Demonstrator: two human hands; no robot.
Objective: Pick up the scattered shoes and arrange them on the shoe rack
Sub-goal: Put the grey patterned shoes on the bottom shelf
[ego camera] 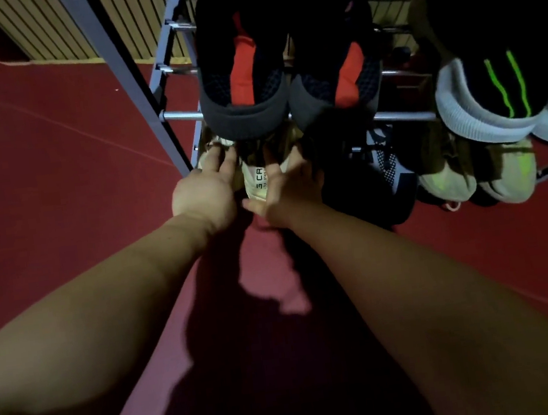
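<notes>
Left hand [205, 195] reaches forward from the bare forearm, back up, fingers straight and lying on the left top of a cream shoe [257, 182]; open, nothing gripped. Right hand [286, 193] alongside, palm turned inward, thumb low, fingers spread against the shoe's right flank. Fingertips run into shadow, so whether they curl round the shoe cannot be told; what shows looks flat and relaxed.

Cream shoe sits between the two hands at the left end of the shoe rack [118, 71], on a low tier, dark lettering on the end facing the camera. Its far end is tucked beneath the tier above. Red floor [54, 172] below and to the left, with arm shadows across it.

Same low level, to the right: a black-and-white mesh shoe [388, 160], mostly in the dark, then a pale yellow-green pair [448, 177] side by side.

Higher tier, resting on the metal rails [182, 116]: a black-and-red pair [242, 73] directly over the cream shoe, rounded ends overhanging the front rail. Right of them, a black shoe with green stripes [494, 76] and a white sole; another dark shoe beside it at the frame edge, detail not readable.

Slatted wall [36, 22] behind the rack.
</notes>
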